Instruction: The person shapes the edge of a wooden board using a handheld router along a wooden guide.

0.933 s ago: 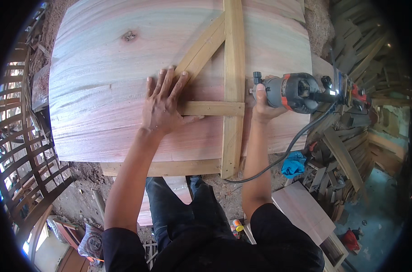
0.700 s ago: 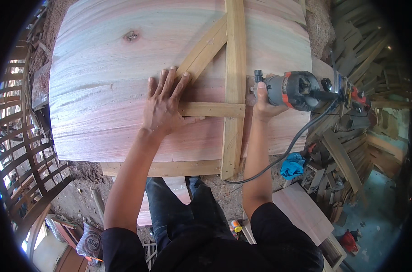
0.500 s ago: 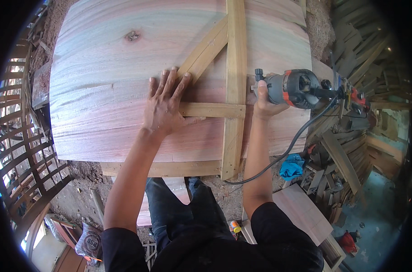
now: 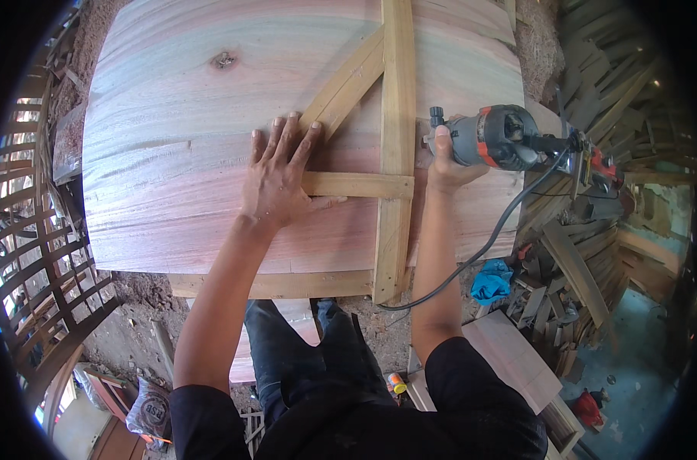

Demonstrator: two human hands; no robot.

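Observation:
A wide pinkish wooden slab (image 4: 180, 130) lies in front of me with a frame of pale wooden strips (image 4: 395, 153) on top: one long upright strip, a short cross strip and a diagonal one. My left hand (image 4: 279, 180) lies flat with fingers spread on the slab, its thumb along the cross strip (image 4: 360, 185). My right hand (image 4: 444, 165) grips a grey and orange corded power tool (image 4: 495, 138), held against the right side of the upright strip. Its black cable (image 4: 486, 245) hangs down past the slab's edge.
Stacks of wooden offcuts and planks (image 4: 586, 253) pile up on the right. A blue cloth (image 4: 490, 280) lies below the slab's right corner. Wooden lattice frames (image 4: 34, 253) stand on the left. A pale board (image 4: 509, 360) rests by my right leg on the dirt floor.
The power tool and my right hand have shifted slightly up along the upright strip. My left hand stays flat on the slab.

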